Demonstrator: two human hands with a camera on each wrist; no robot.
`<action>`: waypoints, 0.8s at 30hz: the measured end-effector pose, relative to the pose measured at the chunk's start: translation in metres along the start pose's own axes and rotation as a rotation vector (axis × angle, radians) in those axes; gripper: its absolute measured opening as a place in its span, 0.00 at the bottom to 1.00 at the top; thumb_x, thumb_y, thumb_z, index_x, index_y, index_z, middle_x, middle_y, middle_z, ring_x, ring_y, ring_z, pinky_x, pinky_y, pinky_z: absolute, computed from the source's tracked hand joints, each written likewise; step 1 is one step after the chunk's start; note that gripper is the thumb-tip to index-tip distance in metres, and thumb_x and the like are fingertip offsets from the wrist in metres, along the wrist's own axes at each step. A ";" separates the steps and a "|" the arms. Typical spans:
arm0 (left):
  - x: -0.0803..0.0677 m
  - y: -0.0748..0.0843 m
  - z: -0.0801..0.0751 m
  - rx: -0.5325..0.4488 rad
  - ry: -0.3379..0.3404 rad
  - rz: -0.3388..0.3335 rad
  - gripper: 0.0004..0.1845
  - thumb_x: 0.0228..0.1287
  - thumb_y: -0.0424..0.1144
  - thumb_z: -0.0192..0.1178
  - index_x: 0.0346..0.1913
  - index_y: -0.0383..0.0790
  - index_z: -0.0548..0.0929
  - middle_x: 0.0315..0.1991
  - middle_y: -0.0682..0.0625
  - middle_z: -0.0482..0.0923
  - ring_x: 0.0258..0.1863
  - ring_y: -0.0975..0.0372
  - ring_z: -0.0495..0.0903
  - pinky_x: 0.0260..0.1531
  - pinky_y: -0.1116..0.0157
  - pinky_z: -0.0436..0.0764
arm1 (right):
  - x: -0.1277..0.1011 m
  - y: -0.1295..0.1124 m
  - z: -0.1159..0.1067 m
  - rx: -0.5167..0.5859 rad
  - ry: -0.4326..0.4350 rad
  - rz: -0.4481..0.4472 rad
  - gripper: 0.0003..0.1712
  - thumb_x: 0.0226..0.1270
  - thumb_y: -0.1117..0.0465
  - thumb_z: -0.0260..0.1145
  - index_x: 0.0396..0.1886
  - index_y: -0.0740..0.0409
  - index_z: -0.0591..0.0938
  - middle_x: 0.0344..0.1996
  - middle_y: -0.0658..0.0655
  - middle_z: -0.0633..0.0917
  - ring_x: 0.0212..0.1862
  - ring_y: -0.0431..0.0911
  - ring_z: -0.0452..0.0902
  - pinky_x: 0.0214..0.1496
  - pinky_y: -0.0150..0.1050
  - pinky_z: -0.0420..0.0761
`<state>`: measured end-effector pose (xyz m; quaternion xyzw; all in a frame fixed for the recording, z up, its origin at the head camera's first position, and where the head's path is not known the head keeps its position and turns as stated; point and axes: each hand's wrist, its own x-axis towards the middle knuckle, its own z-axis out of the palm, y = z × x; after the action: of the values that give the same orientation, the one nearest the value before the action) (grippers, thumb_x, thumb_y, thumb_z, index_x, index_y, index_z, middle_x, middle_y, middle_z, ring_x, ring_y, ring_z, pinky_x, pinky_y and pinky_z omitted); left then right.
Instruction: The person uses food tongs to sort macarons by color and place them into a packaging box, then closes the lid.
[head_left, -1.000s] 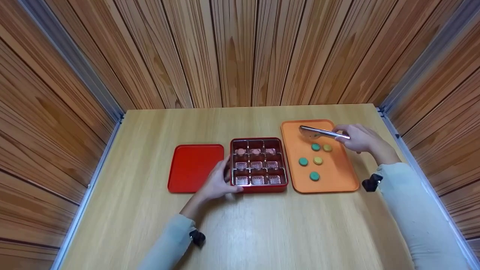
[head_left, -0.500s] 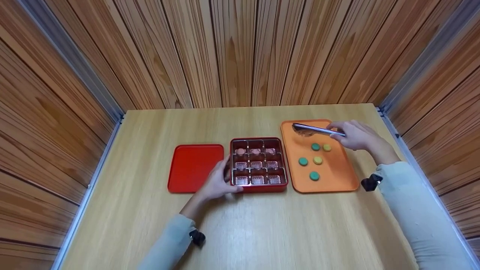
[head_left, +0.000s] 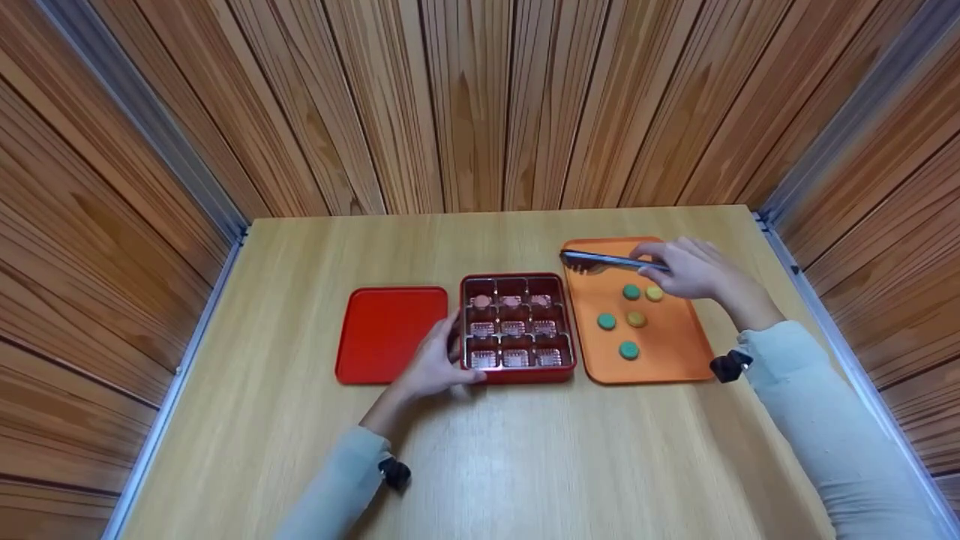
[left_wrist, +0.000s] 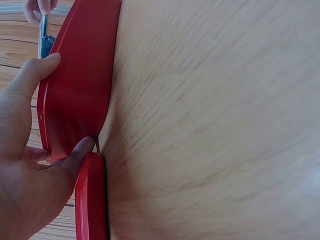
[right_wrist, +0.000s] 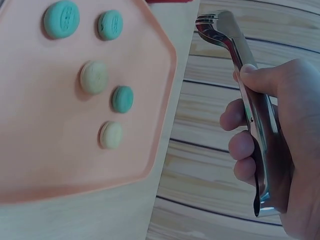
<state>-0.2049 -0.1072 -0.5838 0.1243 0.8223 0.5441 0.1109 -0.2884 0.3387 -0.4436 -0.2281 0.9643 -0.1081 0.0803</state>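
Observation:
My right hand grips metal tongs held level over the far end of an orange tray. Their tips reach the tray's far left corner, and the jaws look pressed together with nothing seen between them. Several green and yellow macarons lie on the tray below. My left hand holds the near left corner of a red compartment box, thumb at the front wall. Three pink macarons sit in one row of the box.
A flat red lid lies just left of the box, touching my left hand. Everything stands on a wooden table enclosed by wood-panel walls at the back and both sides.
My right hand has carried the tongs leftward over the tray's far end, toward the box. The left hand, box and lid have stayed put.

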 end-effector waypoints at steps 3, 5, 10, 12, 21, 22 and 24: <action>0.000 0.000 0.000 -0.017 -0.007 0.000 0.68 0.54 0.36 0.88 0.92 0.37 0.53 0.83 0.32 0.65 0.83 0.41 0.68 0.87 0.43 0.70 | 0.002 -0.007 0.000 0.000 -0.002 -0.021 0.18 0.87 0.55 0.64 0.67 0.56 0.85 0.22 0.49 0.74 0.20 0.44 0.64 0.23 0.33 0.58; 0.001 -0.001 0.000 -0.017 -0.009 -0.002 0.69 0.54 0.36 0.88 0.93 0.38 0.53 0.84 0.32 0.64 0.83 0.41 0.68 0.87 0.44 0.71 | 0.003 -0.012 0.000 -0.004 -0.009 -0.023 0.18 0.87 0.55 0.64 0.67 0.55 0.85 0.22 0.49 0.75 0.20 0.43 0.65 0.23 0.33 0.59; 0.000 -0.001 0.000 -0.018 -0.003 -0.005 0.70 0.53 0.36 0.89 0.93 0.38 0.52 0.84 0.31 0.63 0.84 0.40 0.67 0.87 0.43 0.71 | 0.007 -0.026 0.001 -0.014 -0.019 -0.038 0.18 0.87 0.54 0.64 0.68 0.54 0.85 0.22 0.49 0.76 0.20 0.43 0.66 0.23 0.34 0.60; 0.000 -0.001 0.000 -0.014 0.001 -0.002 0.70 0.53 0.37 0.89 0.93 0.38 0.52 0.84 0.31 0.64 0.84 0.40 0.67 0.87 0.42 0.70 | 0.009 -0.031 0.002 -0.026 -0.019 -0.048 0.18 0.87 0.54 0.64 0.67 0.53 0.86 0.22 0.48 0.76 0.20 0.43 0.66 0.23 0.34 0.59; 0.000 0.000 -0.001 -0.004 0.002 -0.021 0.70 0.53 0.39 0.89 0.93 0.41 0.53 0.85 0.33 0.65 0.85 0.41 0.66 0.90 0.42 0.65 | 0.018 -0.053 0.009 -0.063 0.002 -0.126 0.17 0.86 0.55 0.65 0.66 0.53 0.88 0.20 0.49 0.75 0.20 0.42 0.62 0.25 0.33 0.58; 0.000 0.000 -0.001 -0.006 0.001 -0.023 0.70 0.54 0.40 0.89 0.93 0.41 0.53 0.84 0.33 0.65 0.85 0.41 0.66 0.90 0.42 0.65 | 0.019 -0.055 0.010 -0.067 0.004 -0.133 0.17 0.86 0.55 0.65 0.66 0.53 0.88 0.20 0.49 0.74 0.19 0.42 0.61 0.25 0.33 0.57; 0.000 0.000 0.000 -0.003 -0.001 -0.025 0.70 0.54 0.40 0.89 0.93 0.42 0.52 0.84 0.34 0.65 0.84 0.42 0.67 0.90 0.41 0.65 | 0.020 -0.060 0.012 -0.078 0.003 -0.143 0.17 0.86 0.54 0.65 0.66 0.53 0.88 0.20 0.48 0.75 0.19 0.41 0.61 0.25 0.33 0.57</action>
<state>-0.2048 -0.1076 -0.5834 0.1141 0.8229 0.5440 0.1182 -0.2781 0.2747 -0.4425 -0.2991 0.9491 -0.0764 0.0621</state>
